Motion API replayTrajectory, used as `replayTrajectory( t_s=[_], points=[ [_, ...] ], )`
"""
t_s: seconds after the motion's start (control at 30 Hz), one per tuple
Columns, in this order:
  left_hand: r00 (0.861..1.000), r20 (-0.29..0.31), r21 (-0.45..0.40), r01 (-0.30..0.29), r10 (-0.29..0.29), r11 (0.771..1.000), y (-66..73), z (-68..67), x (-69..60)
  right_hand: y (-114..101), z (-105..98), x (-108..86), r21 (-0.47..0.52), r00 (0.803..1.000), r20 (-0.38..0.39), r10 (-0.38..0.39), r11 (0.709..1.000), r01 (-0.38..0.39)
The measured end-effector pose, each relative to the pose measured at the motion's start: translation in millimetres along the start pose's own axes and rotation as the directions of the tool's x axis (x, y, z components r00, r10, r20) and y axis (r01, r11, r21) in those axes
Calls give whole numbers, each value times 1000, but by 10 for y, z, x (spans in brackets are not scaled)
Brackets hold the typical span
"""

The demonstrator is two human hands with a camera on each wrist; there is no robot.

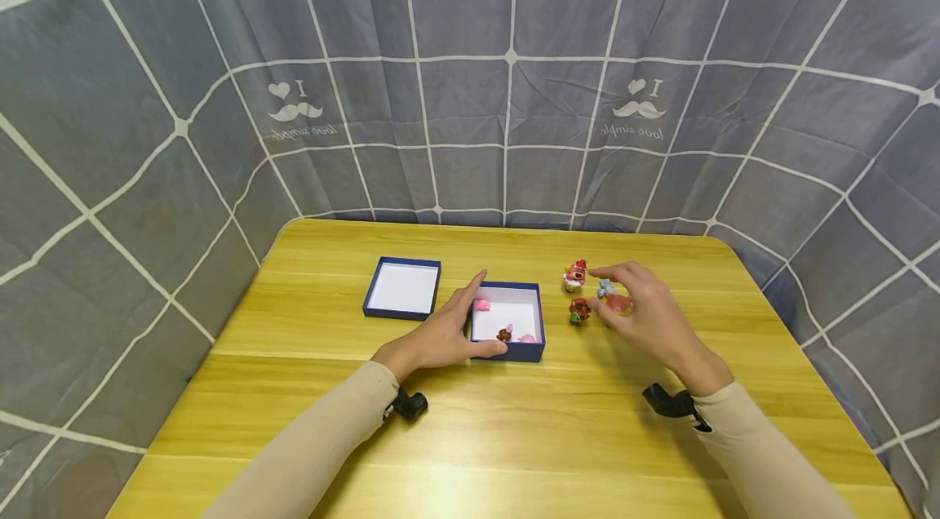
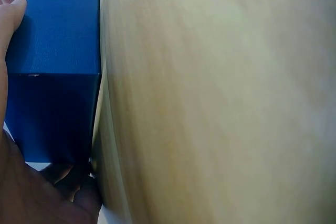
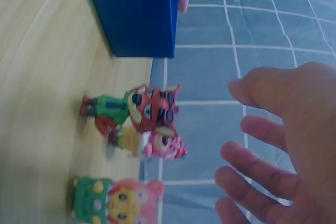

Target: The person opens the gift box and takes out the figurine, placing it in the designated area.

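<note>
A blue box [image 1: 522, 351] with a white inside stands on the table, and my left hand [image 1: 441, 337] grips its left side, thumb over the near rim. Inside lie a pink figurine [image 1: 481, 305], a small brown figurine [image 1: 504, 334] and a pale pink piece [image 1: 526, 338]. My right hand [image 1: 654, 323] hovers over the figurines to the right, fingers apart, holding nothing. Below it stand a fox figurine [image 3: 113, 107] in a green top, a pink bear figurine [image 1: 575, 276], and a figurine with a pink hood and yellow face [image 3: 123, 203], partly hidden by the hand in the head view.
A blue-rimmed box lid [image 1: 401, 288] lies inside-up at the left of the box. The wooden table [image 1: 470, 437] has a grey checked curtain [image 1: 470, 95] round its back and sides. Each wrist wears a black camera mount [image 1: 408, 405].
</note>
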State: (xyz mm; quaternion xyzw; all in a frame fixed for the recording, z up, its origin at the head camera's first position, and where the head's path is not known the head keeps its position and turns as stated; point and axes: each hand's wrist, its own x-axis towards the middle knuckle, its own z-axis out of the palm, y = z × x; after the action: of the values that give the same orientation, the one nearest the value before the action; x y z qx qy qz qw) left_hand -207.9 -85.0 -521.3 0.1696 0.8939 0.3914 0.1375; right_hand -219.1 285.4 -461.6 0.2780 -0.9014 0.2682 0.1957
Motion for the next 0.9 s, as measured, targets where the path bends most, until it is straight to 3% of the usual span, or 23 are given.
replayTrajectory(
  t_s=[0.4, 0.57, 0.73, 0.9],
  points=[
    [1000, 5, 10, -3, 3, 1000, -16, 0, 7, -248, 136, 165, 8, 984, 177, -5, 1000, 3],
    [1000, -3, 5, -4, 4, 1000, -22, -4, -10, -334, 212, 304, -1, 968, 244, -54, 998, 56],
    [1000, -7, 16, -24, 24, 1000, -15, -4, -10, -405, 296, 437, -23, 935, 340, -98, 993, 113],
    [1000, -3, 28, -28, 28, 999, -3, -13, 2, -466, 371, 584, -1, 881, 454, -137, 988, 154]
  ],
)
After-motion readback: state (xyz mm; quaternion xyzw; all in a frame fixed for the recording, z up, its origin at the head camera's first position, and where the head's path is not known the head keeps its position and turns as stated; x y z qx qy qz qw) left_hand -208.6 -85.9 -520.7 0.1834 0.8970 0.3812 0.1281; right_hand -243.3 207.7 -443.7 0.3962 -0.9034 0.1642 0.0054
